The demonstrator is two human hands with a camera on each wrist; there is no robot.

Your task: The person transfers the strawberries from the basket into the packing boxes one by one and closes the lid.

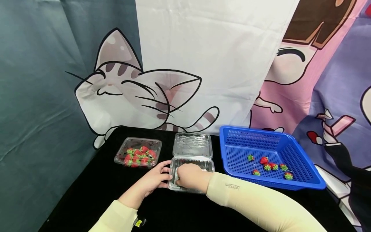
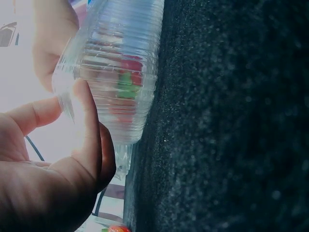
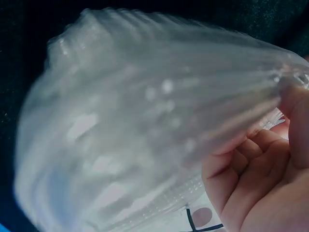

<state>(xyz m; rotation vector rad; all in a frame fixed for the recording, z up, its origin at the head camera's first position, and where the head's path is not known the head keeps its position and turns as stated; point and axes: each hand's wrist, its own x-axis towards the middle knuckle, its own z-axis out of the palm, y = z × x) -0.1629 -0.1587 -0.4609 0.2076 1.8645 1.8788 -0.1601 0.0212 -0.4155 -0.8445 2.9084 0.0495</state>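
Observation:
A clear hinged plastic box [image 1: 191, 190] stands in the middle of the black cloth, its lid [image 1: 192, 145] folded back. My left hand [image 1: 157, 176] is at the box's left side, pinching its rim between thumb and finger, as the left wrist view shows. Inside the box is my right hand [image 1: 189, 175], reaching down with curled fingers. Through the ribbed wall in the left wrist view, red and green of a strawberry [image 2: 128, 84] show low down by the right fingertips. In the right wrist view the fingers [image 3: 256, 164] are curled and their tips are hidden.
A second clear box [image 1: 121, 158] with several strawberries [image 1: 140, 156] stands to the left. On the right is a blue perforated basket [image 1: 246, 129] with several strawberries [image 1: 264, 160]. A printed curtain [image 1: 220, 48] hangs behind the black cloth [image 1: 95, 193].

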